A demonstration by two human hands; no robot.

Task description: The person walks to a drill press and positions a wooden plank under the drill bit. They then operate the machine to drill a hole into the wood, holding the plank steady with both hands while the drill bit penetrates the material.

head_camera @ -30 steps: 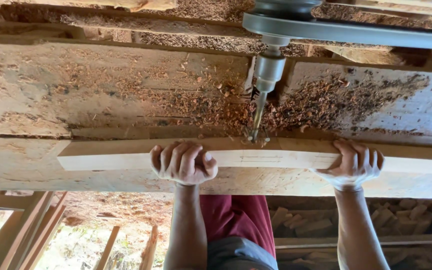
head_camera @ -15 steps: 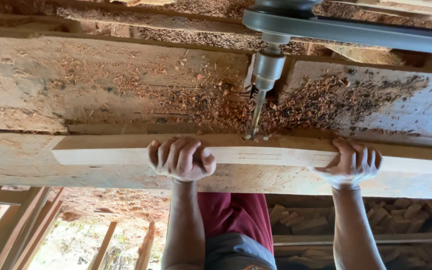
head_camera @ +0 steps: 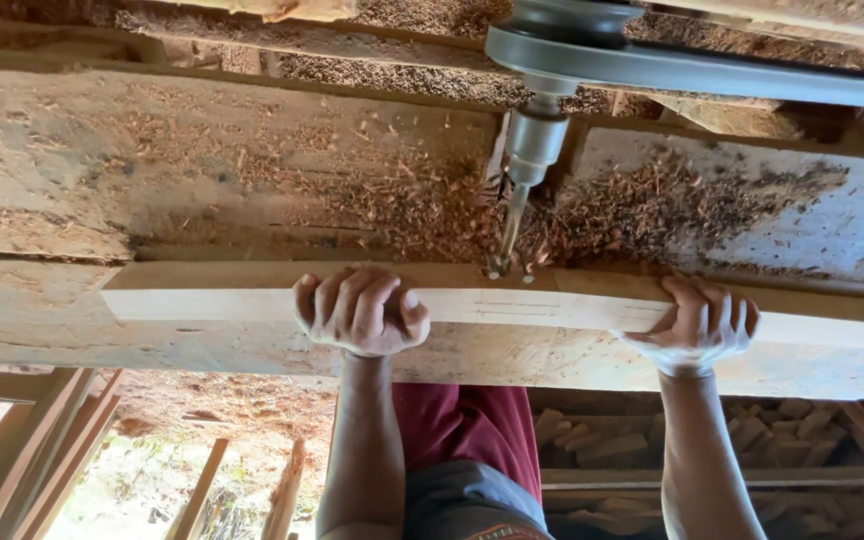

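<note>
A long pale wooden strip (head_camera: 552, 300) lies across a rough, worn workbench (head_camera: 132, 180). My left hand (head_camera: 357, 312) is closed around the strip left of its middle. My right hand (head_camera: 700, 325) grips it farther right, fingers curled over the top edge. Between my hands, a spinning drill bit (head_camera: 507, 235) in a metal chuck (head_camera: 534, 140) meets the strip's far edge, beside a small drilled hole. Faint pencil lines run along the strip's near face under the bit.
Reddish wood shavings (head_camera: 652, 195) are heaped on the bench around the bit. A grey drive belt (head_camera: 712, 70) runs right from the pulley above the chuck. Below the bench are stacked wood offcuts (head_camera: 592, 430) and leaning slats (head_camera: 32, 450).
The strip has shifted a little to the left and closer to the bit, with both hands keeping their grip. The bit tip now sits at the strip's far edge.
</note>
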